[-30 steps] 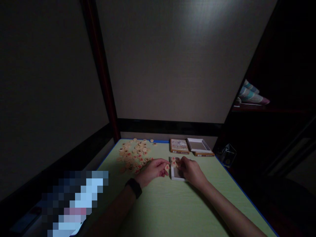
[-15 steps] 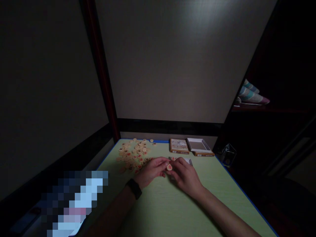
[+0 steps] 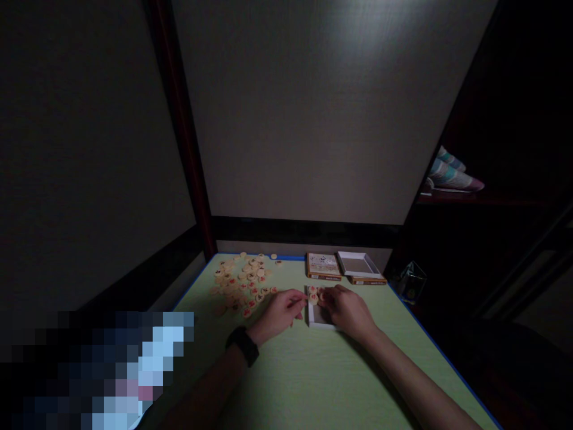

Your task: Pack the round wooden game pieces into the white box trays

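at the white box (image 3: 319, 322), left hand (image 3: 278, 315) and right hand (image 3: 348, 311) by its pieces (image 3: 313, 297) (fingers' (image 3: 297, 301) grip unclear)

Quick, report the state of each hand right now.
Left hand: curled beside the shallow white cardboard box; contents cannot be told.
Right hand: fingertips at round pale wooden pieces in that box; grip cannot be told.

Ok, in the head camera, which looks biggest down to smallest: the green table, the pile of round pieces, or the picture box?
1. green table
2. pile of round pieces
3. picture box
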`<state>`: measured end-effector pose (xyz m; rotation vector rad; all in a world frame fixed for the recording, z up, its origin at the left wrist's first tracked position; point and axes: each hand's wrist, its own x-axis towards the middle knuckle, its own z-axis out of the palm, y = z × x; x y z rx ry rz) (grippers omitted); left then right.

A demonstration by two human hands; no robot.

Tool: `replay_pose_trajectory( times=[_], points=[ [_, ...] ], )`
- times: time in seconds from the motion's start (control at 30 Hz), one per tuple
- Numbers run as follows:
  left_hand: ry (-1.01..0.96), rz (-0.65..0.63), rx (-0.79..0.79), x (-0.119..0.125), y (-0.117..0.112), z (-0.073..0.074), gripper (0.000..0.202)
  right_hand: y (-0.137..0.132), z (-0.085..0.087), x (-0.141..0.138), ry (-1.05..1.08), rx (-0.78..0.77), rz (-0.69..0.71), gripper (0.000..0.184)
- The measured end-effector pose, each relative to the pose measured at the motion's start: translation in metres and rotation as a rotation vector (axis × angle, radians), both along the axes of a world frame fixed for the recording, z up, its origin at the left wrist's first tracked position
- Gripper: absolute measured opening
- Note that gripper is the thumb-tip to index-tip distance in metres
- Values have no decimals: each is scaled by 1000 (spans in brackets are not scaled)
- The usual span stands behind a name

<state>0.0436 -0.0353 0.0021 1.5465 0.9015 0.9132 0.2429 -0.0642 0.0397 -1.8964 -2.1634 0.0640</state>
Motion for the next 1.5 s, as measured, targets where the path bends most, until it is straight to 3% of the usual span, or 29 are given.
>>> replay_pose_trajectory(
  times=[0.67, 0.77, 0.87, 1.0, 1.13, 1.23, 1.37, 1.5],
  points=[
    [23, 29, 8, 2, -2, 2, 25, 2, -11, 3, 97, 15, 48, 16],
    [19, 47, 28, -1, 0, 9, 28, 3, -11, 4, 147, 25, 61, 16],
    [7, 162, 92, -17, 9, 25, 32, 2, -7, 4, 192, 50, 79, 13],
    [-33, 489, 264, -56, 33, 45, 27, -1, -1, 3, 187, 89, 57, 14],
    [226, 682, 316, -93, 51, 48, 17, -4, 0, 2, 139, 150, 31, 15],
    [620, 743, 326, -109, 49, 48, 22, -4, -2, 2, 145, 175, 44, 15],
    [1066, 658, 305, -116, 39, 52, 28, -3, -5, 2, 147, 171, 90, 14],
    [1191, 491, 291, -115, 33, 55, 29, -2, -8, 1, 121, 186, 105, 15]
  ],
)
